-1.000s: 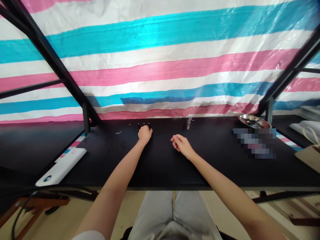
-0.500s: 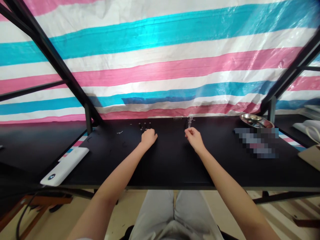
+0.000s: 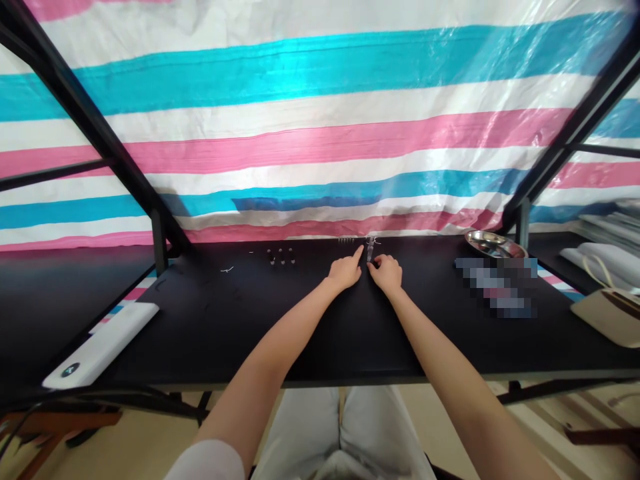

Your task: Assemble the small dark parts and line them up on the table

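Note:
My left hand [image 3: 345,271] rests low over the black table, its index finger stretched forward and the other fingers curled. That fingertip points beside a narrow clear piece [image 3: 370,251], whose kind is too small to tell. At the near end of this piece is my right hand [image 3: 389,273], thumb and fingers bent together in a pinch; what lies between them is hidden. Thin white strands [image 3: 373,239] show at the far end of the clear piece. Just left of it, along the back edge, stands a row of several tiny grey parts [image 3: 346,240].
Three small dark pieces with shiny ends [image 3: 281,257] stand to the left. A white scrap [image 3: 227,269] and a white power bank-like block [image 3: 103,347] lie farther left. At right are a round metal tray [image 3: 495,244], a pixelated patch and a beige pouch [image 3: 607,313]. Striped sheeting [image 3: 320,127] hangs behind.
My left hand has left the three dark pieces and moved right, close to my right hand, extending its index finger. My right hand stays by the clear piece. The view has shifted slightly right.

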`<state>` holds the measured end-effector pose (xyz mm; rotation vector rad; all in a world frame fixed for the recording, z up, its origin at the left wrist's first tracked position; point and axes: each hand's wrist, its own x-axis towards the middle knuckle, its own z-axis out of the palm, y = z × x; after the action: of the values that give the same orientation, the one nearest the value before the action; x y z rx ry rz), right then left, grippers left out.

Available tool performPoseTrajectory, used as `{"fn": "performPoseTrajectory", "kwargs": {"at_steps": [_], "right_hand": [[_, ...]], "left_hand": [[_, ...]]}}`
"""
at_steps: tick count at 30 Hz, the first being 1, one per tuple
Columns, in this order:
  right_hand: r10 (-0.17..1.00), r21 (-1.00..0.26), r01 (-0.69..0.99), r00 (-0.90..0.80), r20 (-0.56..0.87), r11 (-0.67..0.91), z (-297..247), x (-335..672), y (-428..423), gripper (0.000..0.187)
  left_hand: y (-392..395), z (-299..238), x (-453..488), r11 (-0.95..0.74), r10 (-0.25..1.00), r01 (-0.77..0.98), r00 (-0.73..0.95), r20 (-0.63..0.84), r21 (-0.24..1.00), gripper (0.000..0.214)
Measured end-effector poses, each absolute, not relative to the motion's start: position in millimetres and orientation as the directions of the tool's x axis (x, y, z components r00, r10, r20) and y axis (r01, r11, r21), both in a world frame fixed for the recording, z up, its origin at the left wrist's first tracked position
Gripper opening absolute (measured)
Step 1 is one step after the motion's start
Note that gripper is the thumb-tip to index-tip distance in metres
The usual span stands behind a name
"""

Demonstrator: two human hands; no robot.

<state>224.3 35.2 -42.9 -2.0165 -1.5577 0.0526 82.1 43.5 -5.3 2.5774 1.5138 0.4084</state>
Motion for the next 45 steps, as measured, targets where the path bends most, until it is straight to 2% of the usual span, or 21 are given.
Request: {"fn": "performPoseTrajectory", "kwargs": {"at_steps": [3, 6, 8, 12, 18, 21, 24, 32, 39, 45], "right_hand": [[0.902, -0.449, 0.882, 0.302, 0.308, -0.142, -43, 226, 44, 0.029], [0.904, -0.441, 0.886, 0.298, 0.307, -0.142, -44, 227, 50, 0.030], [0.903, -0.430, 0.893, 0.288, 0.320, -0.133, -44, 226, 52, 0.030], [0.911, -0.403, 0.910, 0.244, 0.333, -0.097, -43, 224, 53, 0.025], [0.933, -0.356, 0.934, 0.113, 0.343, 0.017, -37, 221, 46, 0.013], [0.927, -0.289, 0.951, 0.003, 0.375, 0.113, -35, 214, 38, 0.013], [0.916, -0.215, 0.961, -0.079, 0.392, 0.174, -32, 204, 31, 0.013], [0.891, -0.089, 0.969, -0.173, 0.420, 0.231, -26, 190, 19, 0.016], [0.899, 0.018, 0.972, -0.223, 0.376, 0.234, -20, 186, 13, 0.015], [0.842, 0.016, 0.953, -0.275, 0.464, 0.302, -20, 186, 10, 0.017]], "left_hand": [[52, -6, 92, -0.482, 0.876, 0.845, 0.455, 0.162, 0.233, 0.059], [57, -8, 96, -0.464, 0.883, 0.854, 0.427, 0.194, 0.233, 0.044], [57, -9, 96, -0.438, 0.895, 0.855, 0.385, 0.226, 0.276, 0.035], [50, -12, 88, -0.414, 0.904, 0.806, 0.313, 0.290, 0.422, 0.026], [35, -18, 59, -0.437, 0.890, 0.627, 0.199, 0.409, 0.645, 0.021], [32, -19, 47, -0.372, 0.921, 0.450, 0.069, 0.384, 0.812, 0.023], [28, -20, 41, -0.309, 0.940, 0.313, -0.042, 0.339, 0.898, 0.024], [20, -22, 37, -0.347, 0.906, 0.298, -0.139, 0.400, 0.889, 0.026], [16, -22, 38, -0.370, 0.902, 0.321, -0.101, 0.419, 0.872, 0.026], [10, -18, 39, -0.416, 0.889, 0.296, -0.066, 0.452, 0.860, 0.028]]}}
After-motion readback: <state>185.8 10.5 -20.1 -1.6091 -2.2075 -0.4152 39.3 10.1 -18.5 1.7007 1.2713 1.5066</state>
